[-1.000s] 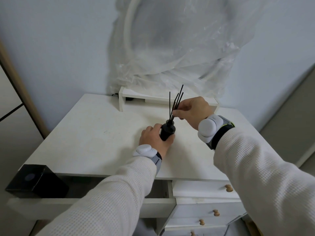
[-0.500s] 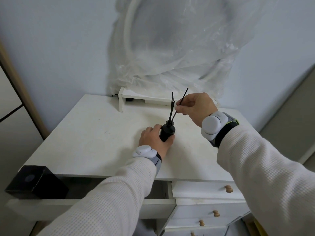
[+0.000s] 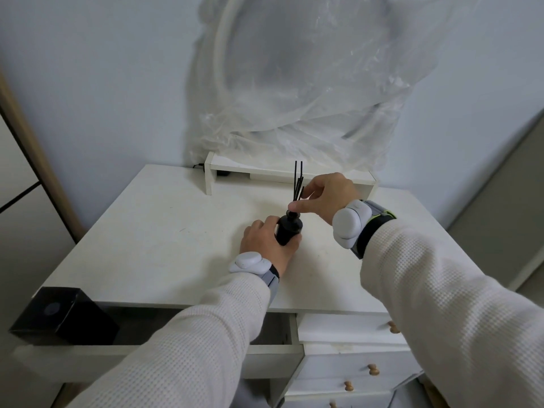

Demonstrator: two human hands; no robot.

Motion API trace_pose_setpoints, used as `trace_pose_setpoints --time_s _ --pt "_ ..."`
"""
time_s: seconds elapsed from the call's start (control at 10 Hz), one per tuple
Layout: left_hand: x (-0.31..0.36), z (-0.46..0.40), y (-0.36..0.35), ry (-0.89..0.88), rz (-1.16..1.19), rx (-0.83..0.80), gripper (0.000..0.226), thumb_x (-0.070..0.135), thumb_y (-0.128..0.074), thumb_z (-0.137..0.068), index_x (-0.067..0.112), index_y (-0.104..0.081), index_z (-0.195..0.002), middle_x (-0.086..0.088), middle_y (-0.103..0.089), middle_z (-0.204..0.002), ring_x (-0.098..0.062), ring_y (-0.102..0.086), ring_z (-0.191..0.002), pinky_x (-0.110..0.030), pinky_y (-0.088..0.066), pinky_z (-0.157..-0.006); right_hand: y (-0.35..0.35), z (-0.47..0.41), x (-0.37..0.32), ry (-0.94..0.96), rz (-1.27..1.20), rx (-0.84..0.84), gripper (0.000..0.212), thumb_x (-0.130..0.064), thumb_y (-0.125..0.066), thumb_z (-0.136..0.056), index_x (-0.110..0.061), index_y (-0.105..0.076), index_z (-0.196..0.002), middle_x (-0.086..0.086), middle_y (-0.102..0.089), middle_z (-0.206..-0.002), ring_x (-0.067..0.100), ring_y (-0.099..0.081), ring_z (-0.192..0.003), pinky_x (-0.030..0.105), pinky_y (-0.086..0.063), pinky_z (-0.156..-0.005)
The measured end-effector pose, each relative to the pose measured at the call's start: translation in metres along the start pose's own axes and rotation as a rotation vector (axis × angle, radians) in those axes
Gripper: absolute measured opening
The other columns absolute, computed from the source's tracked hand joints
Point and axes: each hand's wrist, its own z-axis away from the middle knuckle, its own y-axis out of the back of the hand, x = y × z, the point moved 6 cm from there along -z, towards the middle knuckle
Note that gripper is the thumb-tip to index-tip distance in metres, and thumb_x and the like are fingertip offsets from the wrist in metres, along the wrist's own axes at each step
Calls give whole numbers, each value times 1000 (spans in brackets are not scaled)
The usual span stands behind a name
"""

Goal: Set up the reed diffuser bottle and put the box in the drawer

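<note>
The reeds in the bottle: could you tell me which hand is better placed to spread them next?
Right. The right hand already pinches the reeds, while the left hand grips the bottle.

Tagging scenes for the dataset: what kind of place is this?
Probably a bedroom or other home room: a white dresser with knobbed small drawers, a reed diffuser bottle being set up, and something plastic-wrapped against a plain wall.

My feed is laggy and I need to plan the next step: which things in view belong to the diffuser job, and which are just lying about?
Part of the job:
- black bottle, held by the left hand
- black reeds, pinched by the right hand
- black box, in the open drawer

Just lying about:
- white shelf riser
- plastic-wrapped item against the wall
- closed small drawers
</note>
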Motion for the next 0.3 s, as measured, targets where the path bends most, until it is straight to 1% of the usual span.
trace_pose_setpoints --time_s 0.1,0.2,0.3 --pt "1 2 1 7 8 2 45 60 -65 -81 29 -63 -115 0 -59 -94 -23 -53 -99 -38 -50 -82 -4 3 9 -44 -55 -12 50 -55 -88 -59 -23 -69 -92 -8 -66 -85 13 -63 -78 25 -46 -62" --pt "4 2 3 8 2 13 44 60 -65 -82 27 -64 -112 0 -59 -93 -23 -53 -98 -40 -51 -83 -8 8 21 -99 -82 -13 56 -62 -84 -59 -23 -66 -95 -8 -63 -85 12 -62 -77 24 -44 -61" --pt "5 2 5 19 1 11 45 60 -65 -81 25 -63 -111 -1 -59 -93 -24 -53 -98 -42 -50 -83 -18 29 36 -125 -135 22 57 -69 -75 -65 -24 -66 -100 -7 -65 -88 12 -63 -80 24 -45 -64"
